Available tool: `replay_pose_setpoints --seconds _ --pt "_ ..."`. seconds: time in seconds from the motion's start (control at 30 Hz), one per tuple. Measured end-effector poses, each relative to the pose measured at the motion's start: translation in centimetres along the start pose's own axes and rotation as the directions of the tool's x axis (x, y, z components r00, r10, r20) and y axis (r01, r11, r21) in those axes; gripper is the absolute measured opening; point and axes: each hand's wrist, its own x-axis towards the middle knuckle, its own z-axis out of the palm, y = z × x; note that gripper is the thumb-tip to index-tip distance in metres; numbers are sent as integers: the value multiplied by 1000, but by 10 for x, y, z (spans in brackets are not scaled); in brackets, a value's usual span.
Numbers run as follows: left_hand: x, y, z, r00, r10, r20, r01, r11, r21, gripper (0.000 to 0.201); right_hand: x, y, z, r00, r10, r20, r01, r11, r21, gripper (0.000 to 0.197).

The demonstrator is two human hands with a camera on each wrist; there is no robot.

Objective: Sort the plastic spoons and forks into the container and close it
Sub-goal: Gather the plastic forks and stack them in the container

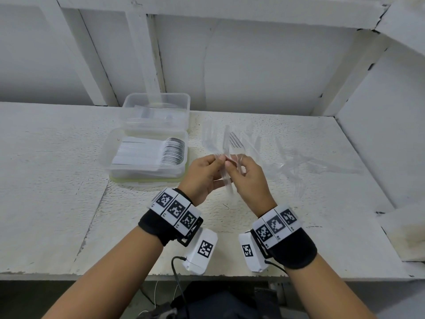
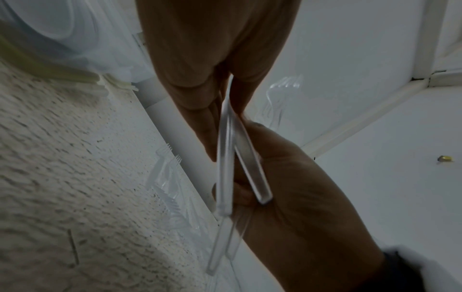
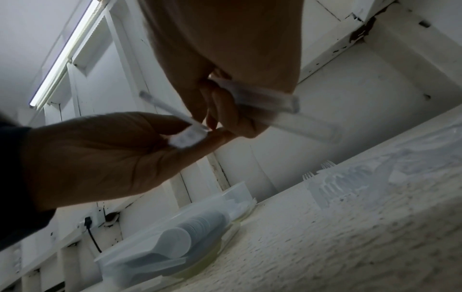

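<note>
Left hand (image 1: 203,173) and right hand (image 1: 248,178): fingers pinched on clear fork handles (image 2: 225,158), held above the bench (image 1: 57,180). Near container (image 1: 108,157): white spoons (image 1: 170,151) stacked in a row, apparently sorted. Far container (image 1: 184,100): contents indistinct. Loose forks (image 1: 236,139) lie unsorted at right. Lid not identified; closing judged outstanding.

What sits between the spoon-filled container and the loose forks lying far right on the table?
In the head view, both hands, left hand and right hand, holding clear forks above the table, fill that stretch.
</note>
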Motion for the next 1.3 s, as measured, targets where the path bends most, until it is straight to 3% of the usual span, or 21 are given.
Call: replay_pose_setpoints --seconds 0.17,0.27,0.37,0.43,0.57,0.73,0.83,1.03,1.17,1.3 --pt "-1 1 -4 999 -38 11 38 997 60 21 0 -2 -6 998 22 63 -16 996 -92 20" --pt "-2 -1 -5 998 -50 -32 52 996 68 13 0 -8 -10 988 112 103 -111 994 -16 8" --pt "-2 -5 -4 996 -54 -75 58 997 51 8 2 -10 -12 981 187 56 -190 980 56 12" --pt "-2 -6 -3 996 -54 -75 57 998 35 8 1 -11 -11 986 162 29 -163 986 44 12" --pt "-3 -5 0 996 -49 -70 51 998 28 8 0 -7 -12 994 114 7 -113 993 -24 29" --pt "-3 -6 1 996 -64 -66 65 998 14 7 1 -4 -9 996 85 -18 -86 995 -53 32" --pt "-4 -7 2 996 -80 -33 81 996 21 10 3 -10 -12 999 50 -9 -50 998 -37 18" --pt "-7 -4 -1 992 -109 64 107 994 34 13 9 -10 -15 994 100 52 -108 974 197 18" --pt "-11 0 -6 962 -186 200 179 982 55 16 12 -7 -13 997 52 55 -62 981 184 10" --pt "-14 0 -10 942 -215 259 203 976 72 19 13 -1 -10 996 80 45 -88 971 221 12"
